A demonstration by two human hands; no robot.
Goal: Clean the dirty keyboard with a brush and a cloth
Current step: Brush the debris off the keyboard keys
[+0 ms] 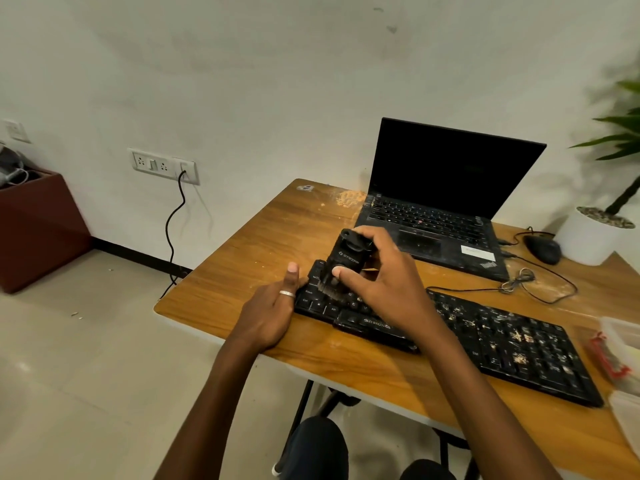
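- Head view: the right hand (384,282) grips a black brush (348,259) – thumb across its front face, the other fingers curled over the top and far side – so this grip is closed round the brush.
- The brush stands nearly upright, tilted slightly, with its bristles down on the keys at the left end of the keyboard (512,344).
- The left hand (273,308) rests on the bench (242,265) with its side against the left end of the keyboard. One ringed finger points straight up along the edge; the hand's grip is loose and holds nothing, while its remaining fingers are hidden from view.
- The keyboard is black and lies slantwise across the near part of the bench. Its right half is thickly strewn with pale crumbs and dust; the left part around the brush looks darker.
- Behind the keyboard an open laptop (450,188) with a dark screen stands on the bench, dust on its palm rest.
- A small heap of pale sawdust (349,198) lies just left of the laptop, near the far corner.
- A black mouse (542,249) sits to the right of the laptop, its cord looping between laptop and keyboard.
- A white plant pot (592,233) stands at the far right.
- A clear plastic container (623,336) with a red part beside it lies at the right edge, near the end of the keyboard.
- On the wall a socket panel (162,166) has a black cable (175,230) hanging to the floor.
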